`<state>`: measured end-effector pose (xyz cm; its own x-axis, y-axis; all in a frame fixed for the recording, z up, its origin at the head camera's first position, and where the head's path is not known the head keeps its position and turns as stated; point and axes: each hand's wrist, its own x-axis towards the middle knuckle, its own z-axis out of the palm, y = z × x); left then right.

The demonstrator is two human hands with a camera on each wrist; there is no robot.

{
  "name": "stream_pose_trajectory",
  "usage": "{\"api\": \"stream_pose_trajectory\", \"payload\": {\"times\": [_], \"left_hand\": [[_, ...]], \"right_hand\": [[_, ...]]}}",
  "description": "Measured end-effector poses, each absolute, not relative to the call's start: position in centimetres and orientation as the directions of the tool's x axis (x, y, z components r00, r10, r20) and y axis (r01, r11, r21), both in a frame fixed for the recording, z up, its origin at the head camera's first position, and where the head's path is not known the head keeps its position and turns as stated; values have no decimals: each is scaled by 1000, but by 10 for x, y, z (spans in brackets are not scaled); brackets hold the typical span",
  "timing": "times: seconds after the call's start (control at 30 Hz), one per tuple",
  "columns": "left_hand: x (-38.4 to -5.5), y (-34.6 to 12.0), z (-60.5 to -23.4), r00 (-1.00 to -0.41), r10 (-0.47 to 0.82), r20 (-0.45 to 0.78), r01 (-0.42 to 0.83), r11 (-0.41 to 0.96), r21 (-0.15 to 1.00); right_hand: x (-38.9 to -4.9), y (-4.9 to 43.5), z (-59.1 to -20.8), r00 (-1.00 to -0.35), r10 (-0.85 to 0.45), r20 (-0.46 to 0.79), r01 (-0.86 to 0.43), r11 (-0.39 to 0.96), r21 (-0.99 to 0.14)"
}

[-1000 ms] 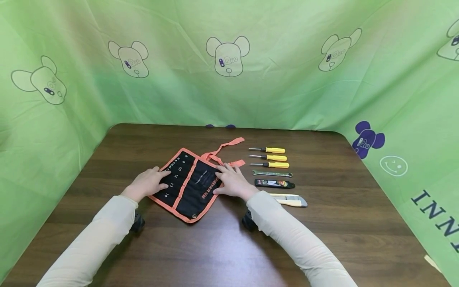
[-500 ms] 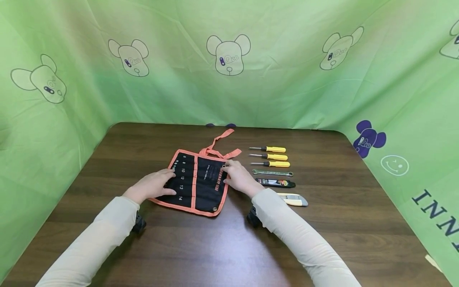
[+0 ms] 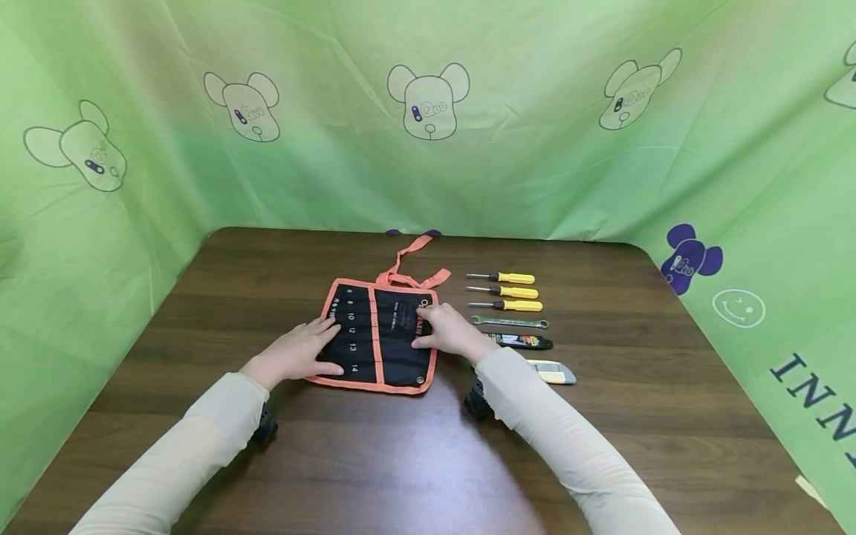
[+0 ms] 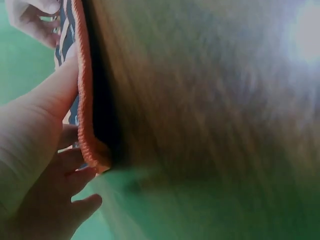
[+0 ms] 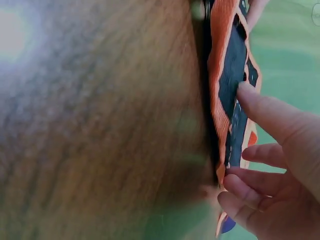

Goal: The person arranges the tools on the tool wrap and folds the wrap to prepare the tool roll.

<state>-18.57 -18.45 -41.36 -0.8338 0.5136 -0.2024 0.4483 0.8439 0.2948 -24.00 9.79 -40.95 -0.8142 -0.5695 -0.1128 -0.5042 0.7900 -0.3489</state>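
Note:
A black tool pouch (image 3: 397, 357) with orange trim and numbered slots lies flat on the wooden table, its orange tie straps (image 3: 438, 279) trailing from the far edge. On the pouch's left side rests my left hand (image 3: 294, 357), thumb and fingers spread over the fabric; the left wrist view shows the thumb (image 4: 60, 85) along the orange edge. My right hand (image 3: 451, 332) touches the right side of the pouch with relaxed fingers. Close by in the right wrist view, the right thumb (image 5: 267, 110) meets the black fabric.
Right of the pouch lie several tools in a column: three yellow-handled screwdrivers (image 3: 521, 293), a combination wrench (image 3: 511, 322), a flat black case with a printed label (image 3: 524, 342) and a utility knife (image 3: 556, 372), partly behind the right sleeve. Green printed cloth (image 3: 428, 186) surrounds the table (image 3: 401, 468).
The pouch has turned counter-clockwise until its edges run nearly square to the table, and has slid slightly right. Both hands have moved a little right with it.

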Motion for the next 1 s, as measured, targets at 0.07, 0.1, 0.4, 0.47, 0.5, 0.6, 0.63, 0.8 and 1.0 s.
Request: {"api": "stream_pose_trajectory", "payload": {"times": [0.07,0.1,0.4,0.47,0.5,0.6,0.63,0.8,1.0], "left_hand": [[-185,-182,-415,-840,507,-194,449,850,275],[-184,-180,-416,-844,501,-192,447,854,268],[-182,-173,-420,-861,470,-194,422,874,241],[-181,-173,-421,-862,468,-194,420,875,242],[-181,-173,-422,-863,467,-194,418,875,246],[-181,-173,-423,-865,465,-191,414,874,253],[-181,-173,-423,-865,465,-189,414,874,254],[-181,-173,-423,-865,467,-182,417,872,257],[-180,-173,-423,-864,470,-179,419,870,262]], "right_hand": [[-238,97,-409,-806,-571,-154,-491,792,-363],[-238,97,-409,-802,-572,-173,-487,793,-367],[-236,102,-410,-784,-560,-268,-447,809,-383],[-236,103,-410,-780,-561,-277,-445,809,-385],[-236,103,-410,-779,-562,-279,-443,807,-389],[-236,105,-410,-776,-567,-276,-445,803,-396],[-236,106,-410,-777,-569,-270,-447,800,-400],[-236,113,-402,-792,-579,-194,-458,774,-437],[-233,129,-387,-805,-590,-67,-490,723,-487]]}}
